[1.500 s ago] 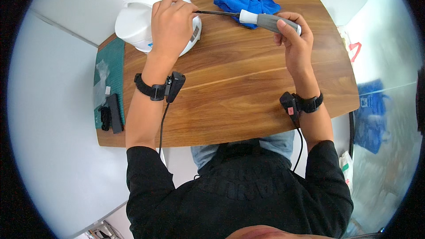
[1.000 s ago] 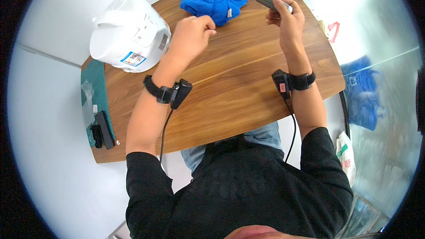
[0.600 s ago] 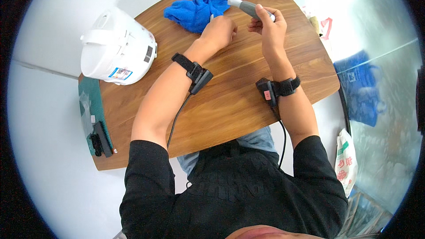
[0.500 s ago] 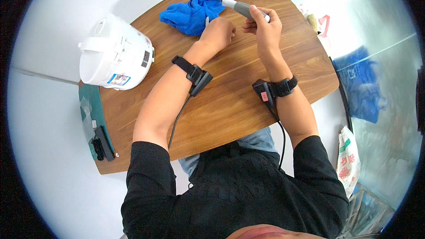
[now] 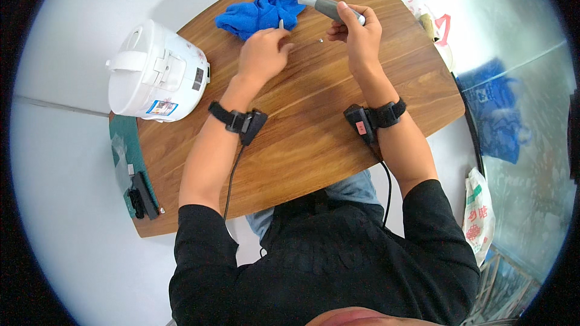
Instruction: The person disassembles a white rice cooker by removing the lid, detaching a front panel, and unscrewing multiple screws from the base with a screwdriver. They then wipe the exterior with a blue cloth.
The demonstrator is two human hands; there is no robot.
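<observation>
My right hand (image 5: 364,36) is closed round the grey and white handle of a screwdriver (image 5: 329,7). Its long dark shaft points to the far left, above a crumpled blue cloth (image 5: 257,14). My left hand (image 5: 264,54) hovers just on the near side of the cloth, thumb apart from its bent fingers, and nothing shows in it. By its fingertips the pale tip of a narrow thing (image 5: 281,24) stands out against the cloth; the rest is hidden. Between my hands a tiny metallic piece (image 5: 321,40) lies on the wooden table (image 5: 314,121), too small to name.
A white rice cooker (image 5: 160,75) stands at the table's left. Below it are a green mat (image 5: 125,127) and a black object (image 5: 145,190). Black straps with small boxes and cables circle both wrists. Bags (image 5: 477,217) sit beyond the right edge.
My left hand has drawn back to the left from beside my right hand, and the tiny metallic piece now shows on the table. The screwdriver has shifted slightly left.
</observation>
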